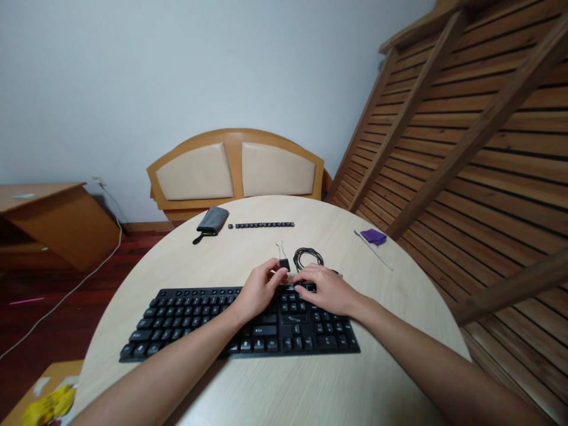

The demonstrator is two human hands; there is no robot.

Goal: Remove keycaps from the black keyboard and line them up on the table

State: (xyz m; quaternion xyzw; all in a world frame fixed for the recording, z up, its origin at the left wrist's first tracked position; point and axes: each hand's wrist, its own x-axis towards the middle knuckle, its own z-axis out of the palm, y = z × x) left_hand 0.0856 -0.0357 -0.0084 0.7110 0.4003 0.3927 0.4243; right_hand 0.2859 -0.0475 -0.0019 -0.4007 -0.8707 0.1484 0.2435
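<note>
A black keyboard [186, 319] lies on a round pale wooden table [275, 384]. My left hand [257, 291] rests over the keyboard's upper middle and pinches a small black keycap puller [284, 264] with thin wire prongs pointing away from me. My right hand [326, 290] lies on the keyboard's top right rows, fingertips pressing near a key. A row of removed black keycaps [261, 225] is lined up at the far side of the table. The keyboard's coiled black cable [307, 256] sits just beyond my right hand.
A grey pouch [212, 220] lies at the far left of the table. A purple cloth [374, 236] and a thin white stick [375, 251] lie at the right. A padded wooden headboard [237, 168] stands behind the table; slatted wooden frames [465, 148] lean at the right.
</note>
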